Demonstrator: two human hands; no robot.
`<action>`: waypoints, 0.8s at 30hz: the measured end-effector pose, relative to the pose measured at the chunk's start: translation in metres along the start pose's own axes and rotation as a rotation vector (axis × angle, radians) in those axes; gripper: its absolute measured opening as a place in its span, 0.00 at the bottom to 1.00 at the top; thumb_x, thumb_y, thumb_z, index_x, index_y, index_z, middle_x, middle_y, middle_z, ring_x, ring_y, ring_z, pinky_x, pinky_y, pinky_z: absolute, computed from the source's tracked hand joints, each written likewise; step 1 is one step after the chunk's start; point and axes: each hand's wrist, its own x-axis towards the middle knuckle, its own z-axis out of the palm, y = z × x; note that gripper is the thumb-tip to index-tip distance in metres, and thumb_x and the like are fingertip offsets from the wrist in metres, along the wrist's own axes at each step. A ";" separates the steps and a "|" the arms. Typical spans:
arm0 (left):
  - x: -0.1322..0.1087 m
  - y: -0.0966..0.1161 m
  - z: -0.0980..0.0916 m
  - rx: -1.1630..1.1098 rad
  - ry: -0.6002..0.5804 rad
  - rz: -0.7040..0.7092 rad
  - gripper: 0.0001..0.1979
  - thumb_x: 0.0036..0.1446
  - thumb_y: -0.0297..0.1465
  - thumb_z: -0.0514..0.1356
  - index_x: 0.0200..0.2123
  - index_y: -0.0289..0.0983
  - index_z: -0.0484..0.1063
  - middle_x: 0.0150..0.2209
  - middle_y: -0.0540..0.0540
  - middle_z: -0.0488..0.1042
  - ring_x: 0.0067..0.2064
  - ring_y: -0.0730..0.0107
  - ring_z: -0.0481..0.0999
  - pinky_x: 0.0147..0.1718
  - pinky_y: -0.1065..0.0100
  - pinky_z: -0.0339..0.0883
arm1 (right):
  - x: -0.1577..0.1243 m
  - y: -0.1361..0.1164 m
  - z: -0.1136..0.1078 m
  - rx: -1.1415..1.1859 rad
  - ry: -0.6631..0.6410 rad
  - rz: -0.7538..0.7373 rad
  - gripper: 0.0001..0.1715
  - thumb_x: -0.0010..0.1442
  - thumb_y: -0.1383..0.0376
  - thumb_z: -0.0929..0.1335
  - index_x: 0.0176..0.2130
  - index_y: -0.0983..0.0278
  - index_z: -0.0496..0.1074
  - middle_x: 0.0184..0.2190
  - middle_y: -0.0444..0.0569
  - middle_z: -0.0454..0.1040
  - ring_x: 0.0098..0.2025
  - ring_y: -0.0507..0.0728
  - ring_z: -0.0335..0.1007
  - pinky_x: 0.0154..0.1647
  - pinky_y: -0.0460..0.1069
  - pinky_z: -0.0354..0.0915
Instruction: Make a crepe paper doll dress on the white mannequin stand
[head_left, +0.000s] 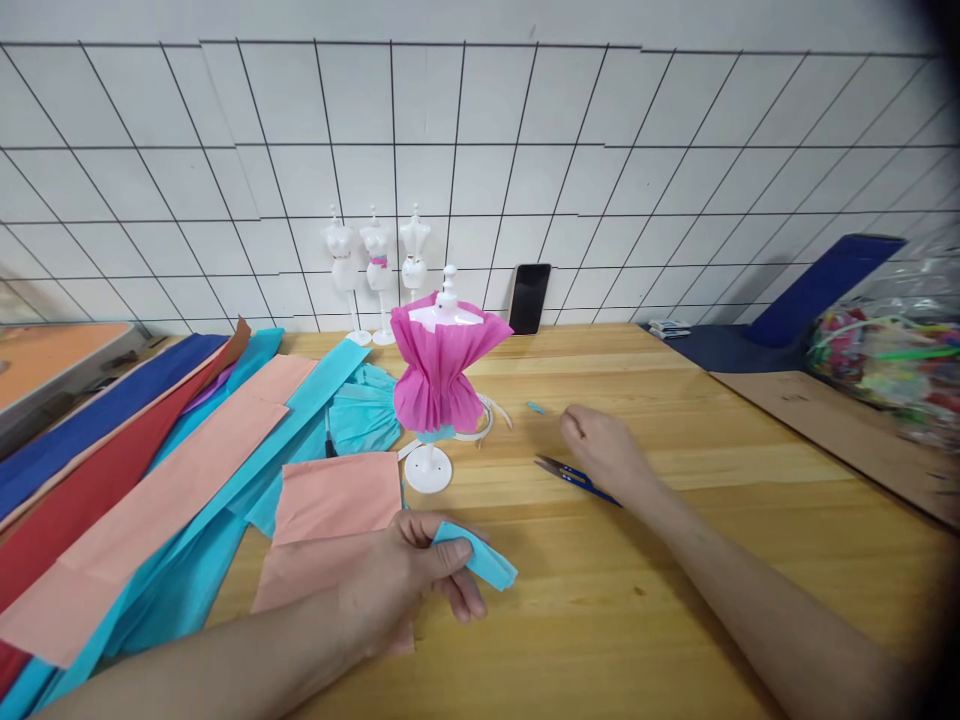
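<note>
My left hand (405, 575) pinches a folded strip of light-blue crepe paper (491, 565) between thumb and fingers, low over the table. My right hand (600, 443) has its fingers curled closed; whether anything is inside them is hidden. Beside and partly below it lie dark-blue thread snips (574, 474), blades pointing left. A small light-blue scrap (535, 407) is just beyond the right fingertips. Behind my left hand, a small white mannequin (429, 468) stands upright, wearing gathered magenta crepe paper (442, 375) with a bit of blue below it.
Peach crepe paper (337, 500) lies under my left forearm, and long coloured strips (165, 480) cover the left side. Three bare-topped mannequins (375, 262) and a phone (530, 298) stand by the tiled wall. Cardboard (840, 430) and a plastic bag (885, 340) are at right.
</note>
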 end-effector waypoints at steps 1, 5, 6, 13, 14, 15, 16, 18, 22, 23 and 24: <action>0.000 0.000 -0.001 -0.003 0.004 0.001 0.14 0.46 0.36 0.66 0.31 0.30 0.78 0.28 0.40 0.79 0.22 0.71 0.75 0.19 0.74 0.66 | 0.000 0.002 -0.004 -0.013 0.021 0.039 0.23 0.63 0.66 0.53 0.28 0.66 0.71 0.27 0.57 0.75 0.30 0.61 0.70 0.29 0.51 0.56; 0.000 0.000 -0.002 -0.010 0.003 0.020 0.12 0.48 0.35 0.65 0.32 0.30 0.78 0.31 0.39 0.79 0.23 0.72 0.75 0.20 0.75 0.66 | -0.002 0.006 -0.019 -0.022 0.124 0.082 0.19 0.61 0.68 0.57 0.38 0.68 0.74 0.39 0.65 0.75 0.40 0.68 0.69 0.34 0.56 0.59; 0.000 0.000 -0.002 -0.011 0.000 0.031 0.12 0.49 0.35 0.65 0.32 0.30 0.78 0.31 0.38 0.79 0.23 0.73 0.75 0.21 0.75 0.66 | -0.004 0.005 -0.022 0.009 0.159 0.048 0.18 0.60 0.70 0.58 0.42 0.68 0.73 0.43 0.66 0.73 0.44 0.69 0.68 0.39 0.58 0.59; -0.003 0.002 0.004 -0.011 0.111 0.104 0.15 0.46 0.38 0.66 0.33 0.32 0.78 0.24 0.44 0.75 0.20 0.76 0.69 0.17 0.76 0.58 | -0.051 -0.047 -0.027 0.846 -0.371 -0.369 0.17 0.60 0.58 0.62 0.39 0.66 0.74 0.30 0.49 0.77 0.31 0.56 0.73 0.30 0.49 0.67; -0.003 0.003 0.005 0.001 0.131 0.126 0.15 0.46 0.38 0.66 0.33 0.32 0.78 0.22 0.46 0.74 0.20 0.77 0.67 0.17 0.76 0.57 | -0.059 -0.057 -0.025 0.968 -0.439 -0.431 0.17 0.58 0.58 0.65 0.41 0.66 0.73 0.32 0.50 0.77 0.33 0.56 0.73 0.31 0.48 0.67; -0.004 0.003 0.005 0.014 0.152 0.145 0.15 0.47 0.39 0.66 0.34 0.32 0.78 0.20 0.48 0.71 0.20 0.79 0.65 0.17 0.77 0.56 | -0.066 -0.065 -0.022 1.058 -0.487 -0.446 0.17 0.55 0.59 0.67 0.43 0.65 0.73 0.34 0.50 0.77 0.34 0.56 0.73 0.32 0.48 0.67; -0.004 0.003 0.006 0.023 0.171 0.160 0.15 0.47 0.39 0.66 0.34 0.33 0.78 0.18 0.50 0.69 0.20 0.80 0.63 0.17 0.78 0.54 | -0.072 -0.073 -0.019 1.127 -0.508 -0.441 0.17 0.54 0.60 0.68 0.43 0.64 0.72 0.35 0.49 0.77 0.36 0.56 0.72 0.34 0.48 0.67; -0.004 0.003 0.005 0.034 0.193 0.171 0.15 0.46 0.38 0.66 0.34 0.34 0.78 0.18 0.52 0.65 0.21 0.81 0.60 0.17 0.78 0.52 | -0.078 -0.083 -0.011 1.212 -0.469 -0.342 0.11 0.52 0.62 0.68 0.37 0.64 0.73 0.28 0.46 0.75 0.31 0.54 0.71 0.30 0.47 0.66; -0.003 0.003 0.003 0.052 0.177 0.187 0.14 0.45 0.39 0.67 0.29 0.33 0.75 0.20 0.52 0.64 0.21 0.81 0.61 0.15 0.79 0.53 | -0.075 -0.087 -0.002 1.288 -0.422 -0.168 0.11 0.48 0.60 0.68 0.23 0.64 0.66 0.16 0.39 0.63 0.18 0.49 0.61 0.20 0.45 0.60; -0.002 0.003 0.002 0.046 0.164 0.191 0.15 0.46 0.40 0.66 0.29 0.33 0.74 0.20 0.52 0.64 0.21 0.80 0.62 0.15 0.79 0.55 | -0.074 -0.086 -0.002 1.299 -0.419 -0.160 0.11 0.48 0.60 0.68 0.23 0.64 0.65 0.16 0.39 0.63 0.17 0.49 0.60 0.20 0.45 0.60; -0.002 0.003 0.001 0.031 0.152 0.192 0.16 0.48 0.43 0.64 0.29 0.33 0.72 0.19 0.52 0.65 0.21 0.79 0.63 0.15 0.79 0.56 | -0.072 -0.085 -0.003 1.302 -0.416 -0.155 0.12 0.48 0.59 0.68 0.23 0.64 0.64 0.17 0.39 0.63 0.18 0.49 0.61 0.20 0.45 0.60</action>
